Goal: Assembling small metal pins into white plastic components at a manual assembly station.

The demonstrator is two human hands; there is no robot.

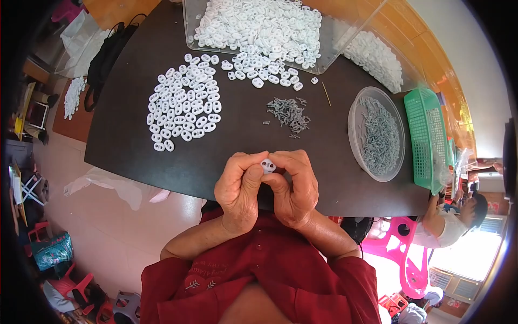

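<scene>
A small white oval plastic piece with two dark holes (268,166) is pinched between both my hands, just over the table's near edge. My left hand (239,191) grips its left side with thumb and forefinger. From the other side, the fingertips of my right hand (294,186) close on it. Beyond my hands lies a loose heap of small grey screw-like parts (290,115). Many similar white pieces (184,102) are spread in a single layer farther left. Whether a grey part sits inside the held piece, I cannot tell.
A clear bin (190,32) heaped with white pieces spills onto the dark table (129,135) at the back. To the right stand a round tub (353,141) of grey parts and a green basket (426,146). A thin stick (326,94) lies nearby. Another person (448,224) is at right.
</scene>
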